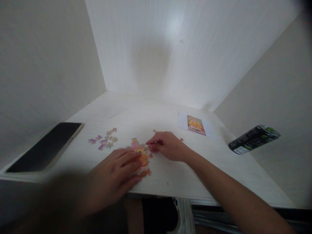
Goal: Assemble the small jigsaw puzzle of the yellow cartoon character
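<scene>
A partly joined jigsaw puzzle (144, 158) with a yellow and orange figure lies near the table's front edge. Flat across its left part rests my left hand (119, 167), fingers stretched out and covering some of the picture. My right hand (165, 145) is at the puzzle's upper right edge, thumb and forefinger pinched on a small puzzle piece (149, 147) that the fingers mostly hide. Loose puzzle pieces (105, 141) lie in a group to the left. One more loose piece (154, 130) sits just beyond my right hand, and a reddish piece (181, 139) shows behind its wrist.
A sheet with a printed reference picture (196, 124) lies at the back right. A black can (253, 139) stands on the right side. On the left is a dark tablet-like slab (45, 148). White panels (156, 65) enclose the table (185, 178) at the back and sides.
</scene>
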A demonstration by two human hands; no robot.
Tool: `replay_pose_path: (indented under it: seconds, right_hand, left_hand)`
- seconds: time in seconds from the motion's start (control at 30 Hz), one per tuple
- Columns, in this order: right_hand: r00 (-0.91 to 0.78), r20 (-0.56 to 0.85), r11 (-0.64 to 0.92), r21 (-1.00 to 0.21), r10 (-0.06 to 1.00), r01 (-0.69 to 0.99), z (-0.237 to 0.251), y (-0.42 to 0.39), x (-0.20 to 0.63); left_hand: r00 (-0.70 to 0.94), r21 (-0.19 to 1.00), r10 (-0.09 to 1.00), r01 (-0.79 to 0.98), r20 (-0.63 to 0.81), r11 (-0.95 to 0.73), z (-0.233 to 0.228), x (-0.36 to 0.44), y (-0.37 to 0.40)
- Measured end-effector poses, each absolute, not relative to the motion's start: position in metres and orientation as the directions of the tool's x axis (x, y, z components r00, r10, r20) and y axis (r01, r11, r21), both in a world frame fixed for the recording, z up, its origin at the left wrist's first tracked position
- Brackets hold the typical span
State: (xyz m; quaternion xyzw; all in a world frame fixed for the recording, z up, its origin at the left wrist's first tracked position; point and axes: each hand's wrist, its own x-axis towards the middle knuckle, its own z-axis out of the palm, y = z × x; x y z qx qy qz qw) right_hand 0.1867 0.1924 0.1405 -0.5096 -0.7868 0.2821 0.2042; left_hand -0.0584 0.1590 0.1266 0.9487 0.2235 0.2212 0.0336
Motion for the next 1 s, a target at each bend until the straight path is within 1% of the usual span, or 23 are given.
replay_pose_path:
  seconds: [0.13, 0.23, 0.33, 0.5, 0.67, 0.73, 0.87, 1.0]
  right_hand:
    - [-0.389, 0.026, 0.321, -0.616, 0.921, 0.719, 0.144, 0.191, 0.184]
    - [-0.398, 0.001, 0.310, -0.630, 0.917, 0.712, 0.143, 0.192, 0.182]
    - [-0.429, -0.009, 0.326, -0.638, 0.903, 0.698, 0.141, 0.195, 0.181]
    - [-0.481, -0.001, 0.379, -0.615, 0.877, 0.692, 0.140, 0.198, 0.184]
    - [-0.597, 0.044, 0.525, -0.529, 0.801, 0.666, 0.145, 0.197, 0.188]
    - [-0.632, 0.042, 0.561, -0.509, 0.774, 0.653, 0.148, 0.195, 0.189]
    - [-0.643, 0.013, 0.554, -0.523, 0.765, 0.648, 0.150, 0.193, 0.192]
    - [-0.646, 0.041, 0.574, -0.503, 0.763, 0.646, 0.147, 0.192, 0.193]
  left_hand:
    - [0.805, 0.208, 0.477, 0.430, 0.352, -0.879, 0.124, -0.060, 0.159]
    - [0.808, 0.233, 0.495, 0.440, 0.318, -0.867, 0.124, -0.060, 0.159]
    - [0.806, 0.249, 0.498, 0.436, 0.318, -0.865, 0.125, -0.061, 0.158]
    - [0.810, 0.265, 0.488, 0.417, 0.326, -0.869, 0.125, -0.061, 0.159]
    - [0.805, 0.260, 0.495, 0.427, 0.327, -0.866, 0.125, -0.061, 0.159]
    - [0.801, 0.257, 0.502, 0.436, 0.327, -0.863, 0.124, -0.062, 0.159]
    - [0.800, 0.257, 0.507, 0.442, 0.320, -0.859, 0.124, -0.063, 0.158]
    - [0.807, 0.260, 0.505, 0.439, 0.306, -0.860, 0.125, -0.064, 0.157]
